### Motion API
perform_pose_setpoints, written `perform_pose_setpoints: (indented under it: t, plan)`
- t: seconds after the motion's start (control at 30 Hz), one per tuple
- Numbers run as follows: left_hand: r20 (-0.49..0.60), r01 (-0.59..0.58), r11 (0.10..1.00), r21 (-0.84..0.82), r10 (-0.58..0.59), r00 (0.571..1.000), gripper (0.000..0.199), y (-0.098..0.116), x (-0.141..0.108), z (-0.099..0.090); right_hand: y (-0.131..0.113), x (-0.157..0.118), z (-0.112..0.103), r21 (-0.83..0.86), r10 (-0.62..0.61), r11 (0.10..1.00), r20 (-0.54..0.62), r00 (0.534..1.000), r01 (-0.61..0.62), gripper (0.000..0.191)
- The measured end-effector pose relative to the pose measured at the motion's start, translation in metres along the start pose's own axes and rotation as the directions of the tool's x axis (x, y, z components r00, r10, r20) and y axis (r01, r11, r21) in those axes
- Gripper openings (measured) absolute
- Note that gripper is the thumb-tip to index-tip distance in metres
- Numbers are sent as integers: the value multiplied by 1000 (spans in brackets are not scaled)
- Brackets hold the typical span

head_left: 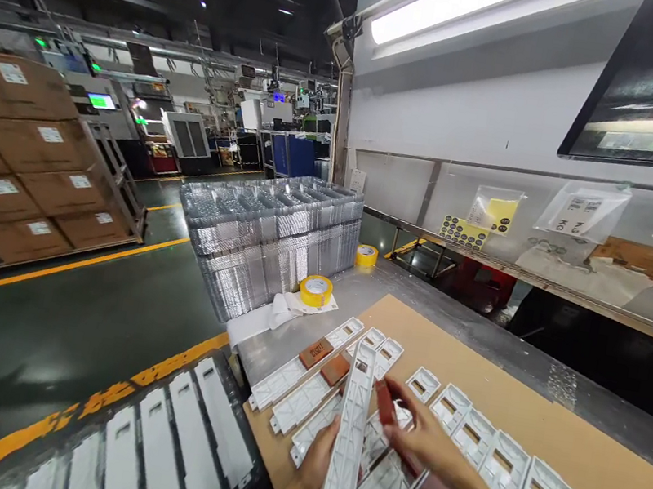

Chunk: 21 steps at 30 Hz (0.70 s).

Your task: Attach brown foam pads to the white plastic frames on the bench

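Left-hand [318,462] grip clasps a long white plastic frame [352,439]; right hand [425,438] pinches a red-brown strip [385,403]; no writing readable.

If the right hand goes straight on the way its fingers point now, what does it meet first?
Probably the long white plastic part that the left hand holds upright; the right hand points left toward it with a dark red tool. Depth is unclear.

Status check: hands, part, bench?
Left hand grips long white plastic frame, upright. Right hand holds dark red tool against it. More white frames lie flat on cardboard sheet.
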<state>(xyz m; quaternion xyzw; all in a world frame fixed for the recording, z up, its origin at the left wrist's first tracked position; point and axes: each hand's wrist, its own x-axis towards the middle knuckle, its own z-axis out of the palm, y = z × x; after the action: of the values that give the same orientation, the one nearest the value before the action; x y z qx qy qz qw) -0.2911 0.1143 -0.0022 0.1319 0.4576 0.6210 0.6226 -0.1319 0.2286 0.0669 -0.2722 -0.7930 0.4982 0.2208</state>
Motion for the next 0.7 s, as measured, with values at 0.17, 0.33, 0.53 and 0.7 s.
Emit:
perform_pose_setpoints:
  t: [0.17,0.33,0.53,0.7]
  plan:
    - [-94,-131,990,60,136,986,59,1,-12,-6,-18,-34,56,-230,-207,953,-29,978,195,81]
    - [-67,-170,983,63,174,983,62,-2,-29,2,-13,-43,86,-375,-293,896,-97,951,237,79]
    - [275,-232,973,-4,224,935,62,11,-55,19,-24,-58,86,-358,-263,915,-179,948,187,73]
    - [330,-329,939,103,280,901,67,9,-84,25,-48,-63,88,-162,-39,986,-433,900,-35,60]
